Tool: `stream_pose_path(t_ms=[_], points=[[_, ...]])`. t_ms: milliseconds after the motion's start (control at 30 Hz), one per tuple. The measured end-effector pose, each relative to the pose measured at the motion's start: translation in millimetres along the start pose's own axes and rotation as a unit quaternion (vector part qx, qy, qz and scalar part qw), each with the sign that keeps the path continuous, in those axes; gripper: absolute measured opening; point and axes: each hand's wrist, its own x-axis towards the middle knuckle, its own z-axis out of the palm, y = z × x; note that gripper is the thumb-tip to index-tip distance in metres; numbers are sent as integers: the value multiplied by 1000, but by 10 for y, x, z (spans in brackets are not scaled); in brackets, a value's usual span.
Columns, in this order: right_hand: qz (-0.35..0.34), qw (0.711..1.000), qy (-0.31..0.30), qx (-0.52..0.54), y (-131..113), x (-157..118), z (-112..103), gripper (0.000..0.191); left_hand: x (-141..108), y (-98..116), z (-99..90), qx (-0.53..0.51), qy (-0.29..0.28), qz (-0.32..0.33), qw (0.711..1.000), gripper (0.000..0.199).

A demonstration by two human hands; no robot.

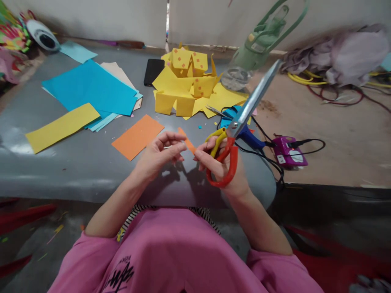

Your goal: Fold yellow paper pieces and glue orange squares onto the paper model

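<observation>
Presently: one narrow orange strip [187, 141], raised over the grey worktop [119, 175] near its front edge, lower end pinched by thumb and fingers of the right hand [224, 162]. Same hand: one pair of red-handled scissors [244, 112], blades toward the far right. Left hand [163, 150]: fingers bent beside the strip (cannot tell whether they grip it). Also: orange sheet [137, 137], just beyond the left hand; yellow paper construction [183, 87], toward the far edge.

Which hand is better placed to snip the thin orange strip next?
Probably the right hand: it holds the red-handled scissors, though their blades point away from the orange strip. The left hand is close to the strip but has no scissors.
</observation>
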Motion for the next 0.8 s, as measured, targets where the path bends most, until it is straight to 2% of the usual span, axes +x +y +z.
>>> stream_pose_path(t_ms=[133,333,433,533,633,800], points=[[-25,999,35,10,18,6,60,30,-31,-93,113,-8,-19,-10,1000,27],[-42,997,66,-3,46,-41,97,29,-32,-123,170,-33,-22,-40,998,34],[-33,998,61,-10,63,-49,110,30,-32,-143,181,-47,-16,-24,998,33],[-6,999,32,-35,69,-50,77,35,-28,-130,183,-53,7,8,999,29],[39,993,-32,-104,43,-69,-54,42,-19,-61,165,-61,13,7,998,30],[110,945,-141,-273,-104,-128,-367,59,4,96,120,-74,25,-17,997,39]])
